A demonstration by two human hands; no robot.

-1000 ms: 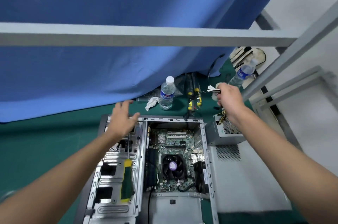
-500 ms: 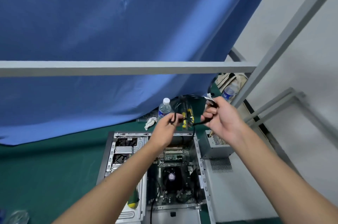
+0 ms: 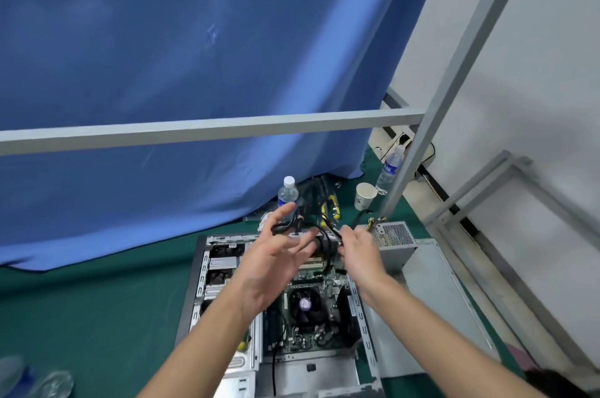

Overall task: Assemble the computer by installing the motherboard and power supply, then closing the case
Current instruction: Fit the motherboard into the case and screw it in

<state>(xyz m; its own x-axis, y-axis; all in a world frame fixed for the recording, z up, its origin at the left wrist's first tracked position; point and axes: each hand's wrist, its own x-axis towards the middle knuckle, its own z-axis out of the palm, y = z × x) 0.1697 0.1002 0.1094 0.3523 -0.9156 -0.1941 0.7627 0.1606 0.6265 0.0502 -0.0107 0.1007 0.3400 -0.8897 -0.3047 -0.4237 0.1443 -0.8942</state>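
Here, two bare arms reach out over an open computer case (image 3: 201, 271) that lies flat on a green table mat (image 3: 97, 300). The left hand (image 3: 276, 263) is spread wide with its palm turned up, and a loop of black cable (image 3: 285, 226) hangs over its fingers. The right hand (image 3: 360, 251) is curled, and its fingertips pinch the same bunch of black cable near the middle. Inside the case sits the motherboard (image 3: 321, 280), with a round black fan (image 3: 305, 303) on it. The grey power supply (image 3: 394, 240) is outside the case, just beside its right wall, on a flat grey side panel (image 3: 428, 310). Behind the hands stand a water bottle (image 3: 287, 193), a paper cup (image 3: 364, 195) and a second bottle (image 3: 391, 168). A blue cloth (image 3: 178, 56) hangs at the back.
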